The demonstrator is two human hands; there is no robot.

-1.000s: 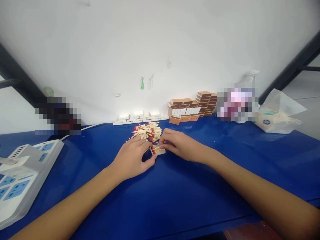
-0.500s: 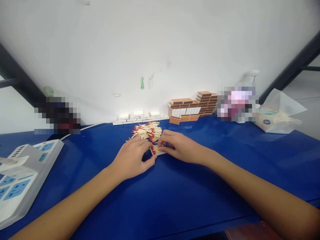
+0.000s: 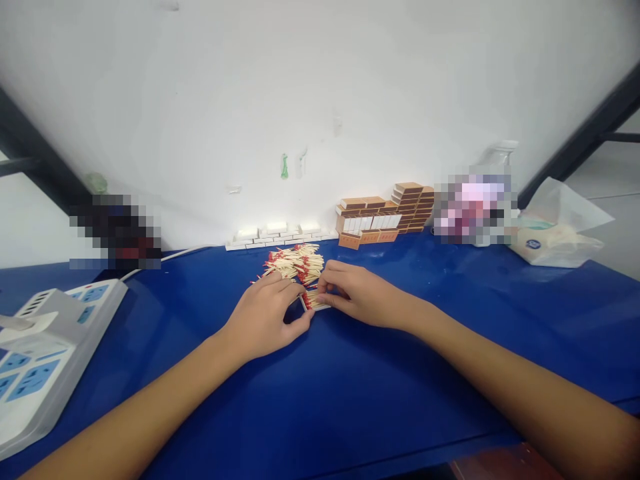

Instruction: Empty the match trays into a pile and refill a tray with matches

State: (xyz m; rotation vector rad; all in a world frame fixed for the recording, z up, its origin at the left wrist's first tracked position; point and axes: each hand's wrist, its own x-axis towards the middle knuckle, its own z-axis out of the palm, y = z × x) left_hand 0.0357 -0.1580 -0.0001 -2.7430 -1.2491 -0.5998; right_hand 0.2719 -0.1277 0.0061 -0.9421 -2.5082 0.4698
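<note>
A small white matchbox tray point(image 3: 321, 308) lies on the blue table, with red-tipped matches point(image 3: 312, 298) inside it. My left hand point(image 3: 270, 313) grips the left end of the tray, fingers at its far side and thumb at the near corner. Over the tray's right end, my right hand point(image 3: 347, 291) has its fingers curled and thumb and fingertips pinched on the matches; its fingers hide that end. Just behind both hands is a loose heap of matches point(image 3: 305, 261), their red heads pointing mostly left.
Along the wall stand stacked white trays point(image 3: 275, 238) and brown matchbox sleeves point(image 3: 413, 207). A power strip point(image 3: 95, 327) sits at the left with its cable running back. At the right are a spray bottle point(image 3: 503, 155) and a tissue pack point(image 3: 545, 243). Pixelated items stand at both sides.
Hardly anything differs. My right hand's fingertips have shifted very slightly over the matches in the tray; my left hand stays in place.
</note>
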